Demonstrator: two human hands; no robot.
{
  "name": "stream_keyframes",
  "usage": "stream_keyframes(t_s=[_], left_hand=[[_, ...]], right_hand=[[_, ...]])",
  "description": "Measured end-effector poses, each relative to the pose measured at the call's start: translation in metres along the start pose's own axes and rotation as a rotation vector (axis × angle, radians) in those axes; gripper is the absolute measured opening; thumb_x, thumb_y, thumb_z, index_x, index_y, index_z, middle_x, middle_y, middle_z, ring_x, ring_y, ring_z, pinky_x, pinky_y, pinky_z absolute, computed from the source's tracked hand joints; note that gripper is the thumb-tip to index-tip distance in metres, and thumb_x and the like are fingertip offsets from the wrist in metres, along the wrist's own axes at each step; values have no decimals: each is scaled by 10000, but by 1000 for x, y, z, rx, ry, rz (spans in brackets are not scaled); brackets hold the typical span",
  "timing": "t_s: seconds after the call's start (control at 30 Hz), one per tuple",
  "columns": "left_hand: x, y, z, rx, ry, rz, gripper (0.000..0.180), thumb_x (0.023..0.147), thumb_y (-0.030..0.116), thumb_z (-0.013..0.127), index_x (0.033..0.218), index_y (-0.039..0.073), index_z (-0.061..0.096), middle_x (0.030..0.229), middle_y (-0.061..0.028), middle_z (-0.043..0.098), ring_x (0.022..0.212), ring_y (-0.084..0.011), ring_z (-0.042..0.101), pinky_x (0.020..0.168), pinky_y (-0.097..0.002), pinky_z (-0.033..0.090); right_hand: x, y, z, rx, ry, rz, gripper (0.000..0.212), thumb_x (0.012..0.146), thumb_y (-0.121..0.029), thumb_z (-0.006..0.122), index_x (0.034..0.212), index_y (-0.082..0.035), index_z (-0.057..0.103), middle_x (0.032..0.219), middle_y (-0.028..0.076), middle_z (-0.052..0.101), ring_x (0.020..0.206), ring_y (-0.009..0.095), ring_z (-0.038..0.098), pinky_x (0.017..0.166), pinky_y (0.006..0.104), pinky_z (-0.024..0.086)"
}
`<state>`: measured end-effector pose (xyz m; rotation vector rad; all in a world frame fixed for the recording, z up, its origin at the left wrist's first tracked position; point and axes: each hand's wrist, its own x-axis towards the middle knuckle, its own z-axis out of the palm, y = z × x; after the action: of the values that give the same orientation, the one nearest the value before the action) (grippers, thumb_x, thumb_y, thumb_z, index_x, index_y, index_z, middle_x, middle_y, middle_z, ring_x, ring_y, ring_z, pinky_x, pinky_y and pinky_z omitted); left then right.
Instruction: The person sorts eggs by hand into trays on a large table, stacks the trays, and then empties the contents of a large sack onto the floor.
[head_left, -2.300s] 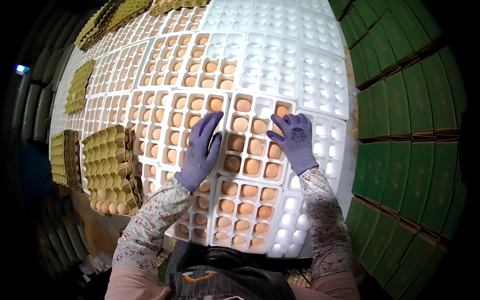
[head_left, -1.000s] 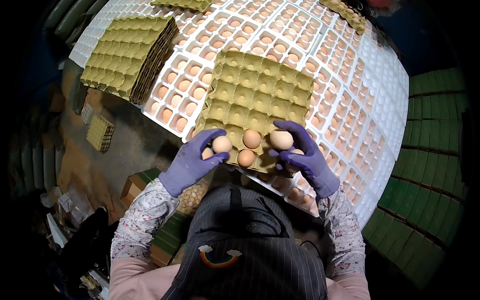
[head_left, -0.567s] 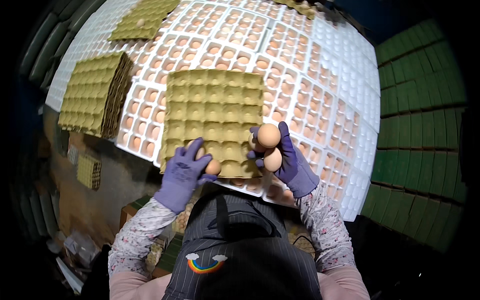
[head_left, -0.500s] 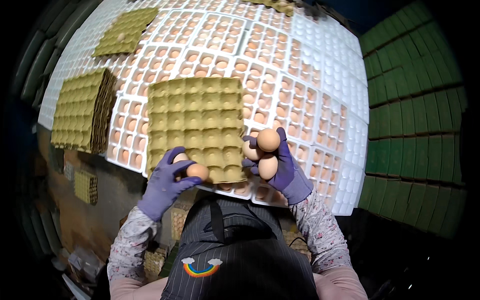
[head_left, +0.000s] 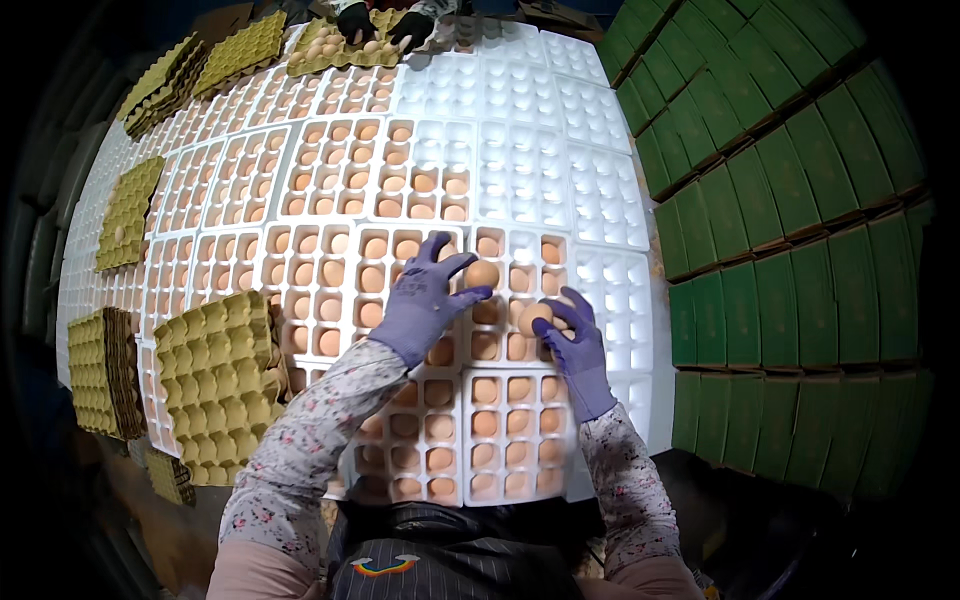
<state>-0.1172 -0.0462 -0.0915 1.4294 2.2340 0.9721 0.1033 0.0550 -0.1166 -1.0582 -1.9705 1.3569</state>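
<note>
Both hands wear purple gloves and are over white foam trays (head_left: 463, 425) whose pockets hold brown eggs. My left hand (head_left: 420, 305) reaches forward, with a brown egg (head_left: 482, 275) between its thumb and fingers, just over a tray's pockets. To its right, my right hand (head_left: 577, 352) is closed around a brown egg (head_left: 535, 319). Part of another egg shows behind that one, against the fingers. Under the right hand lies a tray column of filled and unfilled pockets. My left palm and forearm hide some pockets.
Yellowish pulp egg trays (head_left: 215, 385) are stacked at the near left, beside another stack (head_left: 95, 375). Unfilled white trays (head_left: 612, 310) line the right side. Green boxes (head_left: 735, 320) are piled beyond that edge. Across the table, another person's dark-gloved hands (head_left: 410, 32) are over a pulp tray with eggs.
The view has shifted, and both hands have moved from the pulp tray rightward over the foam trays. Fewer eggs show in each hand; the near pulp tray now sits left of my arm.
</note>
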Motion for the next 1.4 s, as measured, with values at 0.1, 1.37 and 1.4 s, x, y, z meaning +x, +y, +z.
stream_keyframes(t_s=[0.1, 1.37, 1.4], left_hand=[[63, 10, 50, 276, 4, 3, 452, 786, 320, 750, 1185, 155, 618, 1369, -145, 443, 1054, -350, 557, 858, -414, 513], [-333, -155, -220, 577, 631, -687, 485, 877, 210, 649, 1316, 46, 525, 1261, -170, 565, 1229, -376, 470, 1068, -427, 358], [-365, -191, -232, 554, 535, -780, 620, 874, 350, 656, 1385, 64, 454, 1370, -201, 489, 1296, -399, 407, 1096, -451, 311]], right_hand=[[85, 3, -7, -291, 60, -96, 417, 759, -261, 780, 1127, -99, 673, 1378, 155, 438, 1172, 326, 531, 924, 388, 489], [-108, -86, 196, -33, -855, -259, 464, 912, -69, 597, 1360, -40, 480, 1379, 168, 485, 1310, 321, 428, 1074, 405, 352], [-129, -86, 222, -29, -805, -332, 513, 912, -84, 600, 1394, -34, 435, 1418, 173, 447, 1356, 339, 369, 1109, 421, 305]])
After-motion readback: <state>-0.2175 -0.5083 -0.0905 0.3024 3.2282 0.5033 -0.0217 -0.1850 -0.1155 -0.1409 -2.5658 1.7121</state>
